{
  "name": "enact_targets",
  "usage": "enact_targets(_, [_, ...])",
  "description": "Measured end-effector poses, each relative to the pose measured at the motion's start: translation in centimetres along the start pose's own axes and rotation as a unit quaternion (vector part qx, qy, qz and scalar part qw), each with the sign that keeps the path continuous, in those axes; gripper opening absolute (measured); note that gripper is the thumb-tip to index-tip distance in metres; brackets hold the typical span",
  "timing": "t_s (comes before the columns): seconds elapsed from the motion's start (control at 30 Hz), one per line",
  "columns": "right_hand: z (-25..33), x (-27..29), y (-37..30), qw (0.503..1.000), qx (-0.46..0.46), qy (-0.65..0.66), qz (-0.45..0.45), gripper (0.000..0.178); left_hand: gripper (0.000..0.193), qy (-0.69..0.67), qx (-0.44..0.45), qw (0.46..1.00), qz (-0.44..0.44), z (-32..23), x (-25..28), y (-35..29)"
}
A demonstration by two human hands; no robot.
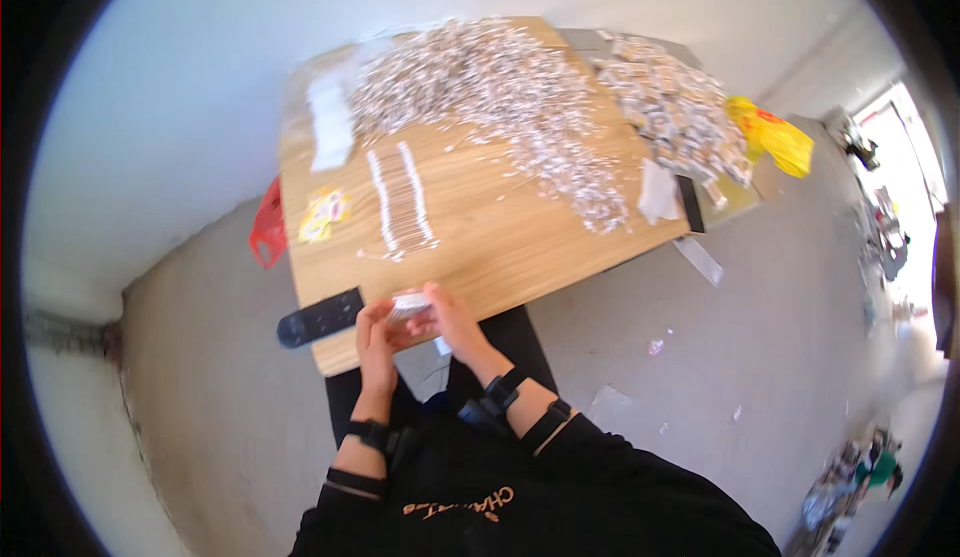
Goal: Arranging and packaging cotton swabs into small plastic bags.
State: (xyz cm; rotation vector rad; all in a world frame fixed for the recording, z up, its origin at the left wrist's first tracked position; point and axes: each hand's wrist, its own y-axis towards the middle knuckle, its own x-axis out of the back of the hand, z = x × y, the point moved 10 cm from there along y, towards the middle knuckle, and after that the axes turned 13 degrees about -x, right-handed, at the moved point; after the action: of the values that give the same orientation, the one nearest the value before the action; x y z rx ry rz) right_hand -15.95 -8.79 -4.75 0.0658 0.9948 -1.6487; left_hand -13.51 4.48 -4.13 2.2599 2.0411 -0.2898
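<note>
Pale walls and a grey floor (640, 292) surround a wooden table (500, 247), their lines bent by the wide lens and the outer corners lost to black. Beyond the table's right side, clutter near a bright opening blurs too much to identify. A red bag (268, 227) shows only in part past the table's left edge.

At the table's near edge, toward its left corner, a person in black holds a small white-topped bundle (410, 304) between two bare hands. The left hand (378, 337) closes on it from one side, fingers curled; the right hand (450, 322) grips it from the other, its fingertips near the top. The fingers cover much of the bundle, and its lower part cannot be made out.

Across the far half of the table spreads a heap of white-tipped sticks (470, 77), too dense to tell singly. A ladder-like row of sticks (405, 202) lies left of the table's middle, near a yellow packet (323, 214). A dark, round-ended object (320, 318) overhangs the table's left edge, just beside the left hand.
</note>
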Motion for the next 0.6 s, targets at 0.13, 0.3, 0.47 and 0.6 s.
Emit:
enact_targets(0.13, [1.3, 1.3, -1.3, 0.999, 0.009, 0.006, -0.034, 0.041, 0.032, 0.048, -0.052, 0.983, 0.167, -3.2, -4.1, -1.1])
enact_targets(0.3, [2.5, 2.0, -3.2, 1.0, -0.011, -0.017, -0.006, 0.032, 0.026, 0.155, -0.027, 0.97, 0.187, -4.1, -4.8, -0.7])
enact_targets(0.47, [1.2, 1.9, -5.7, 0.99, -0.055, -0.126, 0.014, 0.026, 0.028, 0.179, 0.096, 0.928, 0.312, -2.7, -5.2, -2.7])
enact_targets(0.6, [3.5, 6.6, -7.4, 0.966, -0.122, -0.225, -0.047, 0.033, 0.037, 0.159, 0.067, 0.948, 0.268, -2.3, -3.8, -2.0])
